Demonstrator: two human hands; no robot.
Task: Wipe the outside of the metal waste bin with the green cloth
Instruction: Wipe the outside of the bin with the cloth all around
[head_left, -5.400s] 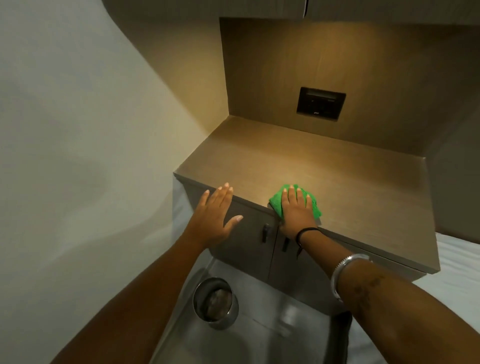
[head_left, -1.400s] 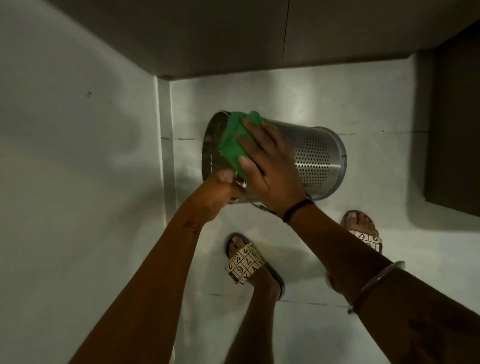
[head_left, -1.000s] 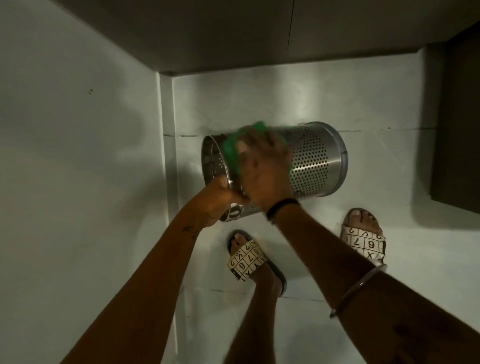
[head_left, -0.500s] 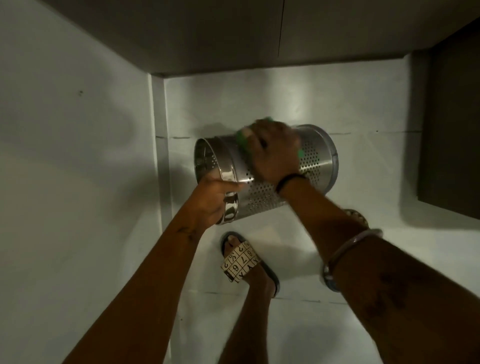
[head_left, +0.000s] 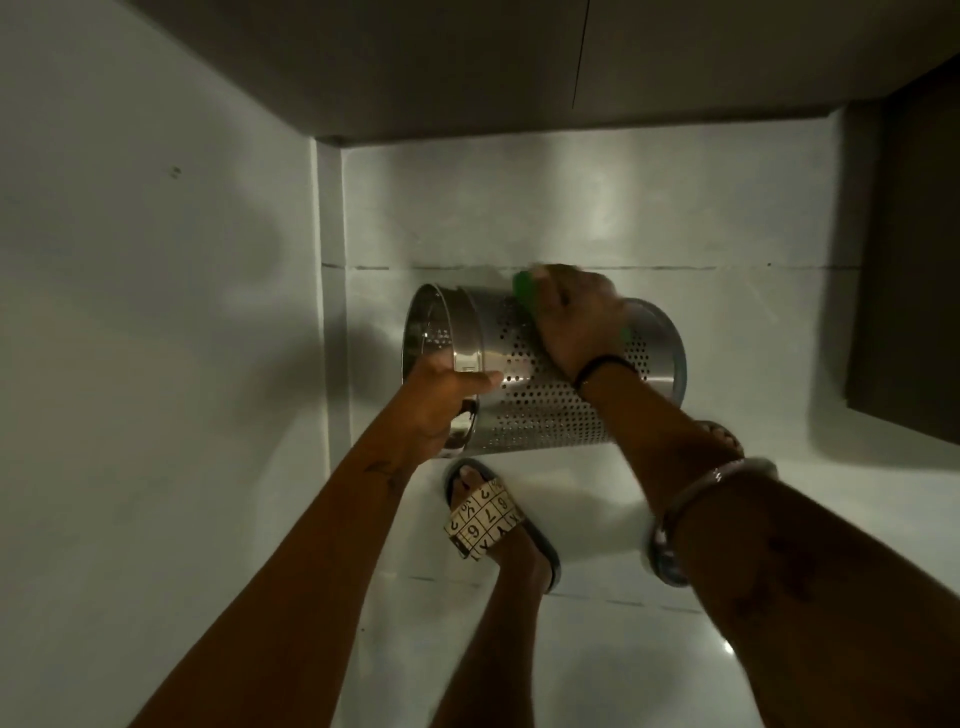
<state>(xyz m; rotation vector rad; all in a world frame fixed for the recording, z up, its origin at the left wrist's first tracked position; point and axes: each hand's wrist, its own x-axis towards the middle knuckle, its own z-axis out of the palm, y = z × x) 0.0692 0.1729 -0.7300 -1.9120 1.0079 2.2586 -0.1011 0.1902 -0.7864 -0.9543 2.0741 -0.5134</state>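
Floor (head_left: 675, 208): pale glossy tile, thin grout lines. Wall (head_left: 130, 312) at left, plain; dark cabinet (head_left: 415, 62) above.

Bin (head_left: 540, 395): steel cylinder, perforated wall, solid bands at both ends, held sideways above the floor, mouth towards the wall.

Left hand (head_left: 441, 402): fingers curled over the rim.

Right hand (head_left: 576, 322): blurred, pressing cloth (head_left: 523, 291) on the bin's upper side; finger spread unclear.

Sandal (head_left: 485, 517): numbered strap, below the bin.

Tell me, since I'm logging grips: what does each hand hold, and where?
The left hand grips the metal waste bin by its open rim. The right hand presses the green cloth on the bin's perforated side.
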